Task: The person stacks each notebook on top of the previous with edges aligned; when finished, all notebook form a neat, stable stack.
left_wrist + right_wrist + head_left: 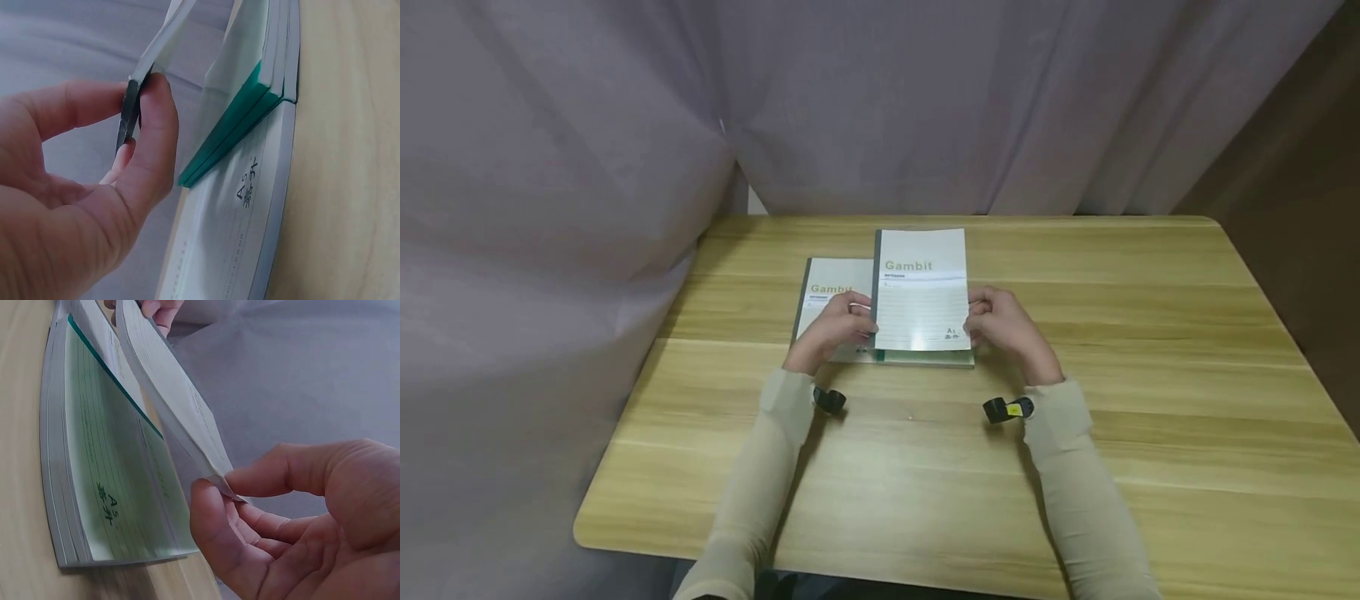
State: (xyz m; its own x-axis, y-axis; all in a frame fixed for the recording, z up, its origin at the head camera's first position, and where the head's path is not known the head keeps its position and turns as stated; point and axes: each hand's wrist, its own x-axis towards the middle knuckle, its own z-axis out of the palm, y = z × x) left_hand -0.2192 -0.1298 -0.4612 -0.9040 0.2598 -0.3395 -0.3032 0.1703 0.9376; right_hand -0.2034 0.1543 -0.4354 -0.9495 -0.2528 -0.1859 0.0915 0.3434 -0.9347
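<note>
A white notebook [921,308] marked "Gambit", with a dark grey spine, is held up off the table between both hands. My left hand [835,327] pinches its spine edge between thumb and fingers; the left wrist view shows this spine [129,109] up close. The opposite edge is pinched by my right hand [1009,329], seen larger in the right wrist view. Beneath lie green-spined notebooks [119,469], the upper one with a pale green cover. Another white "Gambit" notebook [838,273] lies to the left, partly hidden by my left hand and the raised notebook.
The notebooks are near the far side of a wooden table [1150,350] with rounded corners. Grey curtains [880,100] hang behind the table and along its left side. Each wrist wears a black strap-like device [1006,409].
</note>
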